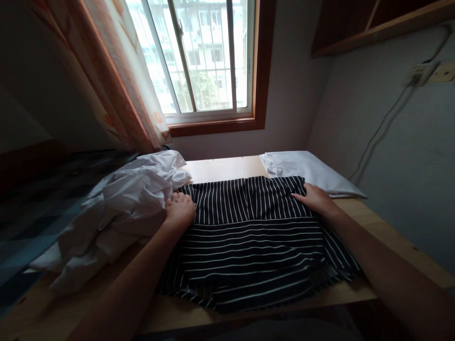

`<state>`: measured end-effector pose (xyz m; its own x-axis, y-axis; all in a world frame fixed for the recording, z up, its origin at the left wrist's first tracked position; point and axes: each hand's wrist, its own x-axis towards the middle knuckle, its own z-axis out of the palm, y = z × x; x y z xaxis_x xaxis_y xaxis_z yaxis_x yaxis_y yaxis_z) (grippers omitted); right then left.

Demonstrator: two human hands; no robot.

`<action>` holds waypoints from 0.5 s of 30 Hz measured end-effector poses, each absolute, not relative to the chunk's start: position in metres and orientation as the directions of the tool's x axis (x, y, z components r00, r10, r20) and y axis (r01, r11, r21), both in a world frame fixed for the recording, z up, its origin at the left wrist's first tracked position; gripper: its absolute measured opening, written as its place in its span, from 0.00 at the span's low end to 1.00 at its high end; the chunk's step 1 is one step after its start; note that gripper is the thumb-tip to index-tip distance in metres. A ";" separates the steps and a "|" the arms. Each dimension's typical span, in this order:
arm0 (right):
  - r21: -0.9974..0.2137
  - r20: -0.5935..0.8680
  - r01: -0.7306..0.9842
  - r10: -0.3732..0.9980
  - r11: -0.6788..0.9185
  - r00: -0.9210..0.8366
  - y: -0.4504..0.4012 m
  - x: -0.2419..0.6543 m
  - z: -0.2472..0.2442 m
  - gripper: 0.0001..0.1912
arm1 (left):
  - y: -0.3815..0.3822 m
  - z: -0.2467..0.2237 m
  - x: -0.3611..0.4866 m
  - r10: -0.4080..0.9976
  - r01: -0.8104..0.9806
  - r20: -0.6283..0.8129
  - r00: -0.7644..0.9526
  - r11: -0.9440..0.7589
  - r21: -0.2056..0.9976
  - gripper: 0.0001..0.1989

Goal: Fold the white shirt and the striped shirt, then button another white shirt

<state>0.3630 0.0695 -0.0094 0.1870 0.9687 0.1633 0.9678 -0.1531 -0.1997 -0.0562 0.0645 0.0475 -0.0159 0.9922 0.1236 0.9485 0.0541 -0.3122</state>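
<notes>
A black garment with thin white stripes (pixel 249 241) lies spread on the wooden table in front of me. Its far part shows stripes running away from me, while the nearer part has stripes running across, with creases near the front edge. My left hand (pixel 180 208) is closed on the garment's far left edge, fingers curled, beside a heap of white cloth (pixel 131 199). At the far right corner, my right hand (pixel 316 198) grips the fabric with the thumb on top. Whether it is a shirt or another garment, I cannot tell.
Folded white cloth (pixel 305 170) lies at the table's back right, by the wall. The wooden table (pixel 227 166) shows behind the garment. A dark checked surface (pixel 39 222) is on the left. Beyond are a curtain (pixel 117 76), a window (pixel 209 57) and a hanging cable (pixel 382 123).
</notes>
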 end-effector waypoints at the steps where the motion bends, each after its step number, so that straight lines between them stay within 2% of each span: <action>1: -0.236 0.162 0.962 0.970 -0.138 0.179 0.070 0.363 -0.010 0.21 | 0.064 0.048 -0.056 0.993 0.953 0.119 -0.014 0.050 -0.300 0.20; 4: -0.318 0.170 0.942 0.971 -0.109 0.169 0.072 0.359 -0.011 0.14 | 0.064 0.049 -0.056 0.995 0.960 0.101 -0.015 0.043 -0.276 0.19; 8: -0.357 0.236 0.933 0.963 -0.041 0.132 0.071 0.351 -0.008 0.08 | 0.065 0.049 -0.055 0.996 0.968 0.088 -0.021 0.043 -0.249 0.18; 11: -0.395 0.307 0.919 0.941 -0.008 0.140 0.070 0.347 -0.004 0.07 | 0.065 0.050 -0.053 0.996 0.974 0.085 -0.029 0.047 -0.220 0.19; 15: -0.510 0.297 0.859 0.929 -0.041 0.221 0.068 0.346 0.002 0.10 | 0.066 0.055 -0.051 0.997 0.985 0.064 -0.049 0.058 -0.163 0.22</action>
